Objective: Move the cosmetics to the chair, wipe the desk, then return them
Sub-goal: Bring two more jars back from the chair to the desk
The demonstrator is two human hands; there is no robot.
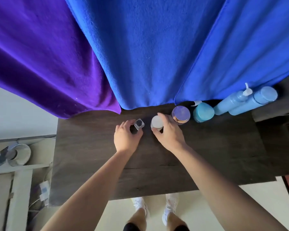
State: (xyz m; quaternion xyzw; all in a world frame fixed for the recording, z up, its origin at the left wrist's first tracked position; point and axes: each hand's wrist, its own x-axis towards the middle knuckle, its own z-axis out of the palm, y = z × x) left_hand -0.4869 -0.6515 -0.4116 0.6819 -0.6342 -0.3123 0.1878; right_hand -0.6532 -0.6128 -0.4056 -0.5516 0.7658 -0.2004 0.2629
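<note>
On the dark wooden desk (207, 155), my left hand (126, 138) grips a small clear square bottle with a black cap (139, 124). My right hand (168, 132) curls round a white round-lidded jar (157, 122) just to its right. Further right along the back stand a purple-lidded jar with a gold band (181, 114), a teal jar (203, 112), a light blue pump bottle (230, 103) and a light blue capped bottle (255, 100). Both held items stand upright on the desk.
A blue cloth (157, 52) and a purple cloth (40, 55) hang behind the desk and cover its back edge. A pale ledge with a round metal object (20, 156) lies to the left. My shoes (155, 207) stand on the light floor below the front edge.
</note>
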